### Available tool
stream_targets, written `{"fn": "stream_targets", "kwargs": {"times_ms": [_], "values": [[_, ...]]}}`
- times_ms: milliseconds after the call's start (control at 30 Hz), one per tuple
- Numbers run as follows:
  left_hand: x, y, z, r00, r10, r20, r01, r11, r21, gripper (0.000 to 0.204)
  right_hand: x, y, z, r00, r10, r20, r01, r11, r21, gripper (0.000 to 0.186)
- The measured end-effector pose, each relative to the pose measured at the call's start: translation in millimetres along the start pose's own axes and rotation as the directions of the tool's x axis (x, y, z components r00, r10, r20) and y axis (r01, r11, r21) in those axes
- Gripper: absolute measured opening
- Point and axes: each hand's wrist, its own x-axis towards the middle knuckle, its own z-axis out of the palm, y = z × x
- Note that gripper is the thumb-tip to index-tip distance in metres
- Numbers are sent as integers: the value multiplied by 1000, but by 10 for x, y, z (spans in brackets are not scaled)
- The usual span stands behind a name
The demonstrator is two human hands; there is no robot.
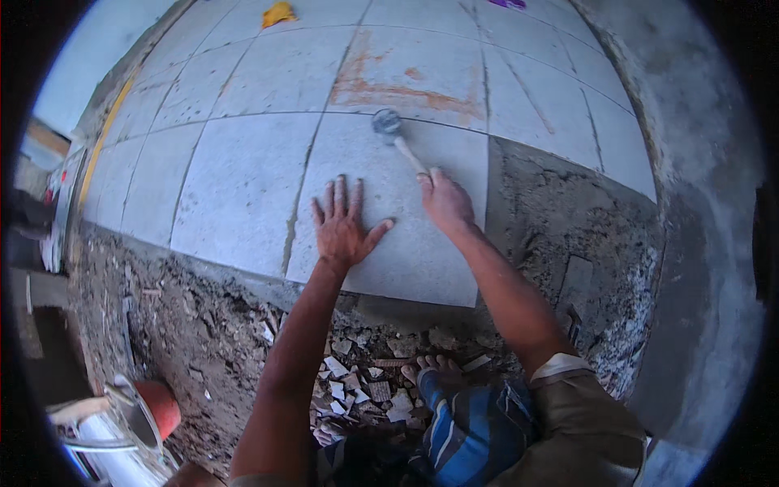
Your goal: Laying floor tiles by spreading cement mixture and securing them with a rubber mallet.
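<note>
A pale floor tile (418, 260) lies in front of me, edge to edge with the laid tiles beyond it. My left hand (347, 231) rests flat on this tile, fingers spread, holding nothing. Wrapped round the light handle of a mallet (388, 124) is my right hand (446, 201). The mallet's dark round head is at the tile's far edge, near the joint; I cannot tell whether it touches the surface. Reddish-brown smears (414, 93) mark the tile just past the mallet.
Grey mortar bed (560, 203) borders the tile on the right, with a flat trowel-like piece (576, 280) in it. Broken tile shards (357, 385) lie by my feet on rough soil. A reddish bucket (160, 408) stands lower left. A yellow cloth-like thing (278, 14) lies far off.
</note>
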Motion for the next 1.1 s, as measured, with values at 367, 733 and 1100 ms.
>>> {"fn": "stream_targets", "kwargs": {"times_ms": [367, 733, 1100], "values": [[-20, -1992, -337, 905, -419, -79, 426, 883, 196, 94, -549, -336, -179, 980, -186, 75, 151, 931, 333, 28], [-33, -2225, -276, 894, -448, 11, 445, 889, 109, 106, -768, -324, -25, 986, -165, 15, 152, 937, 315, 27], [-37, -2338, -293, 933, -359, -5, 357, 927, 115, 107, -774, -244, 36, 997, -73, 39, 59, 960, 275, 30]]}}
